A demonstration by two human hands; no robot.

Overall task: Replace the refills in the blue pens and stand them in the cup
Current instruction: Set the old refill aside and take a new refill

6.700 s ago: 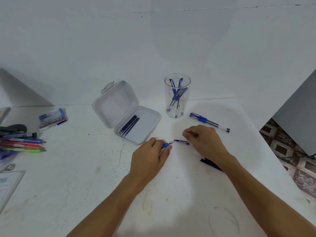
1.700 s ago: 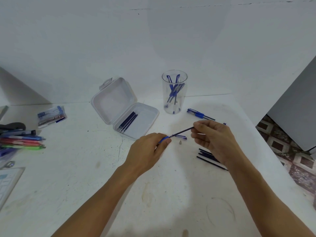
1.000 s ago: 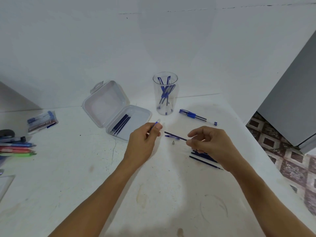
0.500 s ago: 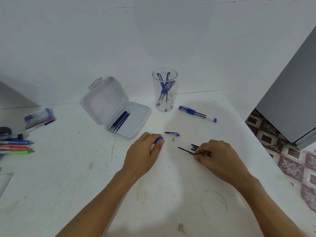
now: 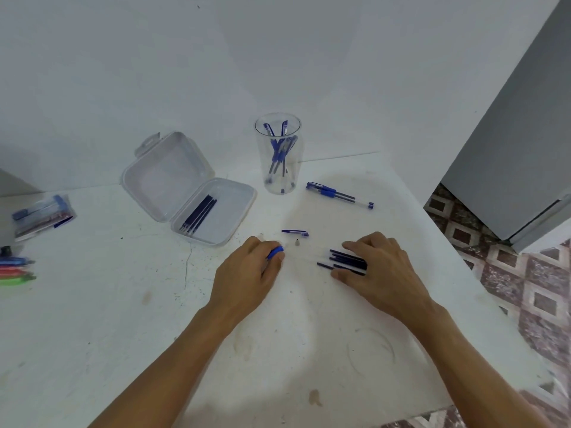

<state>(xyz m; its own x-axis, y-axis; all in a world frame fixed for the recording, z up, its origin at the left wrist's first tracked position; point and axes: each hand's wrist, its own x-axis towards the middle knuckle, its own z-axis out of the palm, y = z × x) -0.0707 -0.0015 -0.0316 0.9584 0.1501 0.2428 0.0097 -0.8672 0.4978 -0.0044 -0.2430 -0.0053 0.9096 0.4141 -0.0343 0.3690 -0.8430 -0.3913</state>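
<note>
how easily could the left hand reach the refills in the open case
Probably yes: the case lies open near the left hand, its refills uncovered, nothing between, though that hand grips a pen barrel.

Single head-worn wide-angle view, forward and down over the table [image 5: 92,335].

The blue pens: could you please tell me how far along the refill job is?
Done: several pens stand in the cup. In hand: the left hand grips an opened pen barrel, its cap and tip lying on the table, while the right hand rests on a pile of refills. Left: fit one of the boxed refills, reassemble, then do the loose pens beside the cup.
</note>
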